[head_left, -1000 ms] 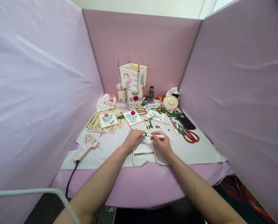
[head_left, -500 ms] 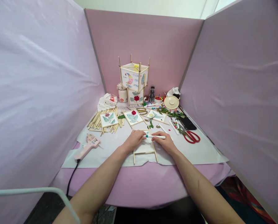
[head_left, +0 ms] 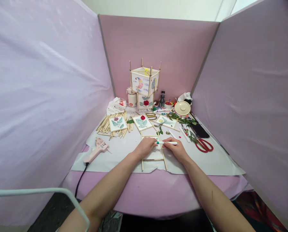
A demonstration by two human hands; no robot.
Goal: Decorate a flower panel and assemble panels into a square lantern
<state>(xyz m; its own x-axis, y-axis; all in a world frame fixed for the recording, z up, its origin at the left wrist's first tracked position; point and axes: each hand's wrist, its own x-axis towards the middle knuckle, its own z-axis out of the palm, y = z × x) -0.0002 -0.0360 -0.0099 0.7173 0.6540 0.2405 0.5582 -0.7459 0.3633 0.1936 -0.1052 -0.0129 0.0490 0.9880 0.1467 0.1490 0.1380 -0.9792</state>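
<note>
A white marker with a green band [head_left: 169,142] lies level between my two hands, above a small wooden-stick frame with a white panel [head_left: 154,155]. My right hand [head_left: 176,149] is closed around the marker's white barrel. Fingers of my left hand [head_left: 145,147] are closed at its green end, and that hand rests over the frame's left side. Faint marks show on the panel, but my hands hide much of it. Just beyond lie finished-looking panels: a red rose panel [head_left: 142,122], a purple flower panel [head_left: 117,123] and a yellow flower panel [head_left: 166,121].
A pink glue gun [head_left: 97,150] with a black cord lies left, near a pile of wooden sticks [head_left: 102,126]. Red-handled scissors [head_left: 204,145], a black phone [head_left: 199,130] and green leaves [head_left: 180,118] are on the right. A stick-framed lantern [head_left: 145,82] stands at the back.
The whole view has shifted, so everything sits slightly farther right. Both hands keep hold of the marker over the frame, with little other visible movement.
</note>
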